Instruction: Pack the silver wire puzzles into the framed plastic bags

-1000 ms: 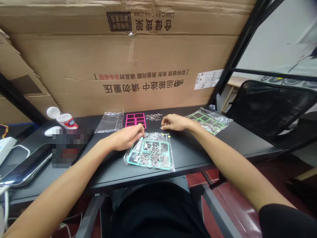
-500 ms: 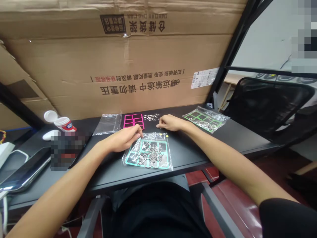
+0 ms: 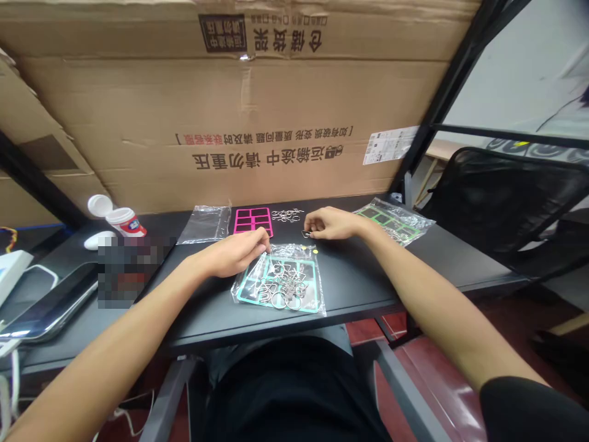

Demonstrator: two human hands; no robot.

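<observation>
My left hand [image 3: 242, 250] rests at the upper left corner of a clear plastic bag, its fingers bent and close together. Whether they pinch the film is hidden. Inside that bag are a teal plastic frame [image 3: 245, 298] and a heap of metal wire pieces and rings [image 3: 283, 288]. My right hand [image 3: 332, 222] is low over the black table, fingertips closed on a small metal wire piece [image 3: 306, 234]. Left of it lie loose silver wire pieces [image 3: 286, 215], beside a pink plastic frame [image 3: 253, 212] with square openings.
An unfilled clear bag [image 3: 205, 224] lies left of the pink frame. At the right is a bagged green frame [image 3: 391, 222] with metal pieces. A white tub [image 3: 124, 221], a white oval object [image 3: 100, 240] and a phone [image 3: 50, 301] sit at left. Cardboard [image 3: 276, 98] walls the back.
The view has shifted slightly. My right hand has moved a little to the right, and a small metal wire piece now shows at its fingertips. My left hand stays by the bag's corner.
</observation>
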